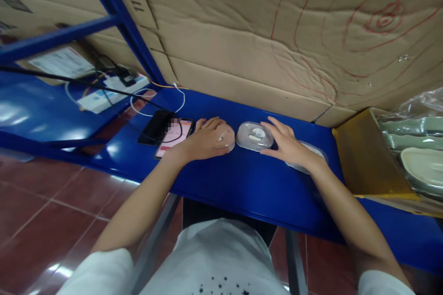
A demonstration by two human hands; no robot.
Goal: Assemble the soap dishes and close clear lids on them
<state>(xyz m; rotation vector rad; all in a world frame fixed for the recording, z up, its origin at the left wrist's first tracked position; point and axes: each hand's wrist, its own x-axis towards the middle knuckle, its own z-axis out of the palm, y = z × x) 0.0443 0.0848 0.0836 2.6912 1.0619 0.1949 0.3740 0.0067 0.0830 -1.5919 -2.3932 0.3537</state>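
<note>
My left hand (206, 138) curls over a small pink rounded object (227, 138) on the blue table (242, 184), its fingers wrapped over the top. Just to its right stands a small clear plastic container (254, 136) with a white item inside. My right hand (287, 144) lies beside that container, fingers stretched out and touching its right side. Under the right wrist lies another clear plastic piece (313, 154), partly hidden by the hand.
Two phones (166, 132) lie left of my left hand, with cables (145, 101) running back to a power strip. A yellow crate (367, 156) with stacked green-white dishes (420, 161) stands at the right. Cardboard (277, 46) forms the back wall; blue shelf bars (117, 14) rise at left.
</note>
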